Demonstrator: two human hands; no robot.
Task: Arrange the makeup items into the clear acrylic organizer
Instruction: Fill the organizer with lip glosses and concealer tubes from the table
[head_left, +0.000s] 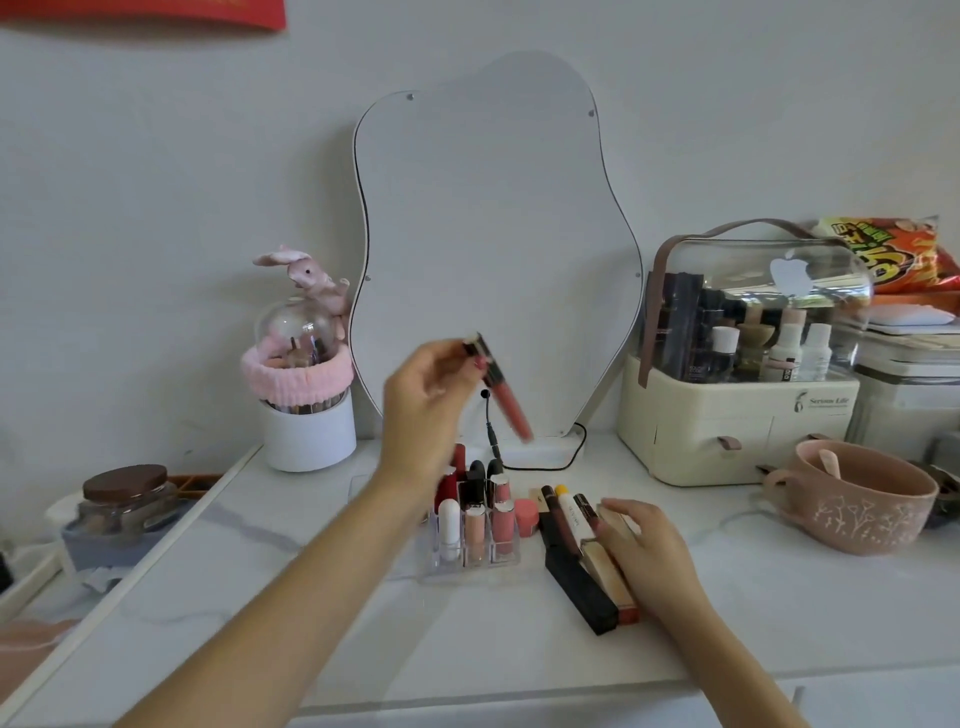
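The clear acrylic organizer (470, 566) stands on the white table, with several lipsticks and glosses upright in its slots. My left hand (423, 402) is raised above its back rows and holds a coral lip gloss tube (506, 397) by the dark cap, tube tilted down to the right. To the right of the organizer lies a row of loose tubes and boxes, among them a black box (579, 590) and a gold box (610, 577). My right hand (647, 553) rests on the right side of this row, fingers touching the gold box. A small pink pot (527, 514) sits beside the organizer.
A wavy mirror (493, 244) stands behind, with a black cable at its base. A white brush holder with a pink band (306, 410) is at left, a cream cosmetic case (737, 415) and a pink mug (857, 499) at right. A brown-lidded jar (124, 499) sits far left.
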